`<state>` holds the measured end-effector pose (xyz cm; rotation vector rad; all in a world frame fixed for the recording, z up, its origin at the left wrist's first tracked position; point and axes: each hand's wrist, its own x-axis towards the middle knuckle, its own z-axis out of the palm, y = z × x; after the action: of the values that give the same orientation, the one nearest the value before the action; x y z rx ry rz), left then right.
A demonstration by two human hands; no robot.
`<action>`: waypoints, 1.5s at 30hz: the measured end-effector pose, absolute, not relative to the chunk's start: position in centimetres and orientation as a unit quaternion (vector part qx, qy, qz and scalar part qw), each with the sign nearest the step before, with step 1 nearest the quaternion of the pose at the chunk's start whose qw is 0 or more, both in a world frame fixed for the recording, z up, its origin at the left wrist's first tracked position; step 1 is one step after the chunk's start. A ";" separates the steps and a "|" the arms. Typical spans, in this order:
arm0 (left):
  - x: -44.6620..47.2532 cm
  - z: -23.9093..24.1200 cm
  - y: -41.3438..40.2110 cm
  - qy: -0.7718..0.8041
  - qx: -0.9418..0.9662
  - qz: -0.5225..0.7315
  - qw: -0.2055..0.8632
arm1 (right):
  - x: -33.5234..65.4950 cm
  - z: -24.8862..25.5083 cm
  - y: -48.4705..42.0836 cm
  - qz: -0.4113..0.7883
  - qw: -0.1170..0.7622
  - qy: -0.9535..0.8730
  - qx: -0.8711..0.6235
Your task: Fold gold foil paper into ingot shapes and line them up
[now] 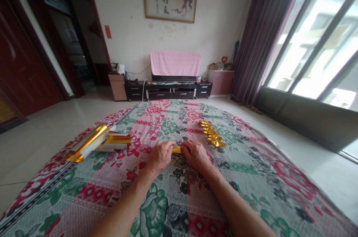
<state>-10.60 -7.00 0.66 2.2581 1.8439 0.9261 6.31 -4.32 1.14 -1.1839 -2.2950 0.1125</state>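
Note:
Between my two hands is a small folded strip of gold foil paper (177,150), held just above or on the flowered cloth. My left hand (162,155) is closed on its left end, fingertips pressed together. My right hand (195,155) pinches the other end, its fingers curled over the strip. Only the middle of the strip shows; both ends are hidden by fingers. Beyond my right hand lies a row of several folded gold foil ingots (212,133). To the left rest curled sheets of gold foil paper (93,142), pale on their reverse side.
A patterned cloth (151,207) in pink, green and grey covers the broad surface under my arms. Farther off, a low black cabinet (171,93) stands against the wall, with a pink towel (175,63) draped above it. Purple curtains (265,31) hang beside the window.

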 end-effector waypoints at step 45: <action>-10.5 0.9 -7.7 0.596 0.763 0.248 -0.019 | 6.0 1.1 -3.9 0.021 0.249 -0.836 -0.488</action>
<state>-10.47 -7.74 0.85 2.4277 1.8968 0.7882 6.04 -3.90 1.07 -1.3298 -2.2777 0.0572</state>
